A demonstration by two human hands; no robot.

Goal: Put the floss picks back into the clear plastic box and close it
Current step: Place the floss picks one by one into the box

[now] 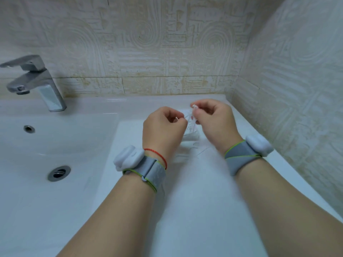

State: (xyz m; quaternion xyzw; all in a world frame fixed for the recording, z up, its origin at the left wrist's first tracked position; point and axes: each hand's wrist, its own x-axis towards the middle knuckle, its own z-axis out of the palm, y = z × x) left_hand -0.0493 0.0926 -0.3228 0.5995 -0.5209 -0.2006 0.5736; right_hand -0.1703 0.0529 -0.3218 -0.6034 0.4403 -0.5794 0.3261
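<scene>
Both hands are raised over the white counter (194, 182) to the right of the sink. My left hand (163, 128) is closed, pinching the end of white floss picks (189, 116) that span the gap between the hands. My right hand (213, 119) is closed too, gripping the other ends, with white tips poking out above its fingers. Below and between the hands lies the clear plastic box (192, 136) on the counter, with white picks inside; its outline is faint and partly hidden by the hands. Whether its lid is open I cannot tell.
A white sink basin (37, 145) with a metal drain (59, 173) and overflow hole lies to the left. A chrome tap (37, 80) stands at the back left. Patterned tiled walls (287, 89) close off the back and right side.
</scene>
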